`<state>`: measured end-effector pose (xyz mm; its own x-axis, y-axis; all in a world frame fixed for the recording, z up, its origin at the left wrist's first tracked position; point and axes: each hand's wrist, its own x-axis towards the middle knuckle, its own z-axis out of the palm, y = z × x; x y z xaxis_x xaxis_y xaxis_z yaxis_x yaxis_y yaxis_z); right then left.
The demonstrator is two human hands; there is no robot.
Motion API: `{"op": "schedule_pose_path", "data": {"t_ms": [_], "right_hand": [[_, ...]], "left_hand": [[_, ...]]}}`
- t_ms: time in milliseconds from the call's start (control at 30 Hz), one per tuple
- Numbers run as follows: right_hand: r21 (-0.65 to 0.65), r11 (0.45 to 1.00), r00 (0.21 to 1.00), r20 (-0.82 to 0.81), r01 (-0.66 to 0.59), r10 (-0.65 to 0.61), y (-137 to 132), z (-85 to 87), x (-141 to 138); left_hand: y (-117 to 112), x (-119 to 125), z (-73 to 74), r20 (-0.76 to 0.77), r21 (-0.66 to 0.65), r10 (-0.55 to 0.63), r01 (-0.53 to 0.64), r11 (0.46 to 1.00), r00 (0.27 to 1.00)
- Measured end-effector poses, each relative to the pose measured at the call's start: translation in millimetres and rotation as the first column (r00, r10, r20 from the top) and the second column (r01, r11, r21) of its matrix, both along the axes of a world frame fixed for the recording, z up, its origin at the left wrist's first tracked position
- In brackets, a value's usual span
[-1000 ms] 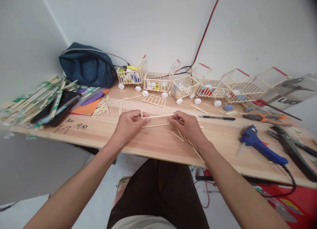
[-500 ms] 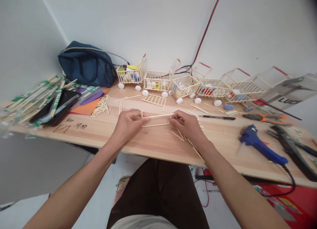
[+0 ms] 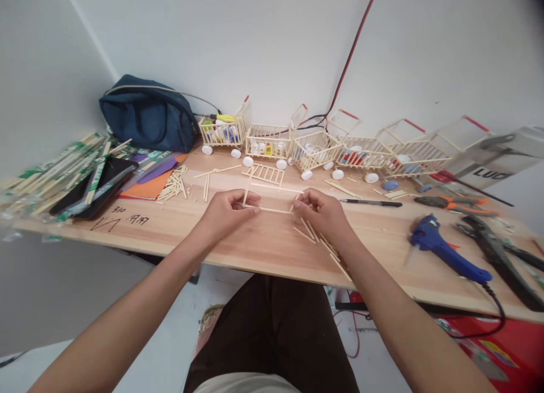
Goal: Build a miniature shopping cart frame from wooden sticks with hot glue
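The head camera looks forward and down at the near table [image 3: 259, 243].

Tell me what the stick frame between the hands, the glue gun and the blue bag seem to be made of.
Stick frame: probably wood or bamboo, from its pale, matte, unpainted look.
Glue gun: likely hard plastic, judging by its smooth blue body.
Blue bag: apparently matte fabric, since it slumps in soft folds; fibre unclear.

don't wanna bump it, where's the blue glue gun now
In the head view, the glue gun lies at right on the table, left of the black tool and below the orange-handled pliers.
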<state>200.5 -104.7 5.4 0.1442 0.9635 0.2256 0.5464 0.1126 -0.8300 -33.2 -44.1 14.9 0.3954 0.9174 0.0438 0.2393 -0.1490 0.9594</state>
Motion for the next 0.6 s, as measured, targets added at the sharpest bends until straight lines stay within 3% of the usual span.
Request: {"op": "schedule_pose_path", "data": {"t_ms": [200, 400, 500, 600], "right_hand": [[-0.064, 0.995, 0.976, -0.209, -0.070, 0.056, 0, 5.9, 1], [-0.093, 0.992, 0.978, -0.197, -0.089, 0.069, 0, 10.0, 3], [-0.023, 0.999, 0.989, -0.144, -0.036, 0.032, 4, 8.2, 12], [0.079, 0.992, 0.994, -0.058, 0.094, -0.089, 4, 7.5, 26]], "left_hand": [[5, 5, 15.1, 0.051, -0.243, -0.138, 0.146, 0.959, 0.989], [25, 14, 23.6, 0.011, -0.290, -0.316, 0.305, 0.907, 0.949], [34, 17, 25.6, 0.019, -0.313, -0.386, 0.372, 0.874, 0.922], [41, 17, 23.2, 0.078, -0.319, -0.351, 0.357, 0.878, 0.933]]}}
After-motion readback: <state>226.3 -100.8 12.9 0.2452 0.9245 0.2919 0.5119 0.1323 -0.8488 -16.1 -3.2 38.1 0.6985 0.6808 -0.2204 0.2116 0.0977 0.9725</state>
